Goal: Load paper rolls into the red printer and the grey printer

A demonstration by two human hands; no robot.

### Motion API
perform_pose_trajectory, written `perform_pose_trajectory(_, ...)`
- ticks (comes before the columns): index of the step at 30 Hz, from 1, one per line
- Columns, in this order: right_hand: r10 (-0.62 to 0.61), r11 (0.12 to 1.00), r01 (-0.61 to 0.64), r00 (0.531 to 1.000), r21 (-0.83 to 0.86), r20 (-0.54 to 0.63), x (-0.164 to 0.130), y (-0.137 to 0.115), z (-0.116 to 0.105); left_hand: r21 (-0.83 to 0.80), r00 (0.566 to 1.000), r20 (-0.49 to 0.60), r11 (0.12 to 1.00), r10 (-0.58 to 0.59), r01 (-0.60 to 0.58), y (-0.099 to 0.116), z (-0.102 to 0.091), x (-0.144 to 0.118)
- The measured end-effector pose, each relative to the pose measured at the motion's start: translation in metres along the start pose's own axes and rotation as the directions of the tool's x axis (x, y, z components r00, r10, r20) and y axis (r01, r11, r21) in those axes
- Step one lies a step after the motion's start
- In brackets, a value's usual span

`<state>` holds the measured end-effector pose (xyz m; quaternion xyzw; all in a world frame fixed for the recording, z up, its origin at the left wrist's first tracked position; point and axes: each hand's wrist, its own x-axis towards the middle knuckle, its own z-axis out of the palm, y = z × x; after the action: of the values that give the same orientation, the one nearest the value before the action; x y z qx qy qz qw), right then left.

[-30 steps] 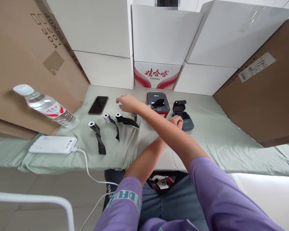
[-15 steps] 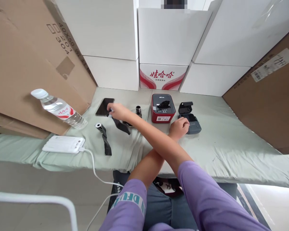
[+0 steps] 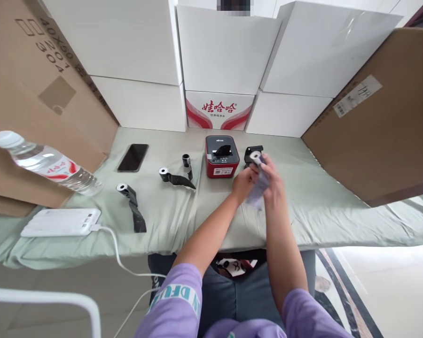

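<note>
A small paper roll (image 3: 256,156) with a loose greyish-purple strip hanging down is held over the right part of the cloth. My right hand (image 3: 273,174) is closed around its right side. Against its left side are the bent fingers of my left hand (image 3: 245,182), pinching at the roll. Right behind my hands stands a small dark device (image 3: 253,150) with its lid raised, mostly hidden by them. Left of it sits a red and black label printer (image 3: 222,157) with a dark strip on top.
Three dark rolls lie to the left: one with a curled strip (image 3: 176,179), a small one (image 3: 186,164) and a long-tailed one (image 3: 134,209). Further left are a phone (image 3: 133,157), a water bottle (image 3: 52,162) and a corded power bank (image 3: 61,222). White boxes (image 3: 220,110) line the back.
My right hand has come back from the left, uncrossing my arms, and now holds the roll at my left hand. My left hand has left the dark device's front. The view has shifted right.
</note>
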<state>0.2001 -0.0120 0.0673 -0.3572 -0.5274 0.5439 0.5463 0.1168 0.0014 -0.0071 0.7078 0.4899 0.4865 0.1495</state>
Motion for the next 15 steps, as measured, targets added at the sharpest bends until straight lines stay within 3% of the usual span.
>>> perform_pose_trajectory(3,0.011,0.998,-0.02,0.987,-0.053,-0.158,0.003,0.009,-0.058,-0.098,0.997,0.007,0.993,-0.071,0.071,0.003,-0.006,-0.005)
perform_pose_trajectory(5,-0.052,0.98,0.022,0.987,-0.196,-0.149,0.015,0.008,-0.078,-0.158,0.994,0.018,0.981,-0.112,0.114,0.004,-0.007,-0.007)
perform_pose_trajectory(7,-0.109,0.91,0.083,0.993,-0.405,-0.039,0.032,0.005,-0.087,-0.177,0.988,0.013,0.972,-0.156,0.156,0.004,-0.007,-0.007)
perform_pose_trajectory(10,-0.068,0.74,0.17,0.982,-0.651,0.178,0.058,0.002,-0.092,-0.186,0.975,-0.003,0.958,-0.221,0.217,0.002,-0.005,-0.005)
perform_pose_trajectory(15,0.075,0.578,0.307,0.902,-0.756,0.424,0.085,0.01,-0.097,-0.172,0.982,0.011,0.968,-0.186,0.185,0.0,-0.003,-0.005)
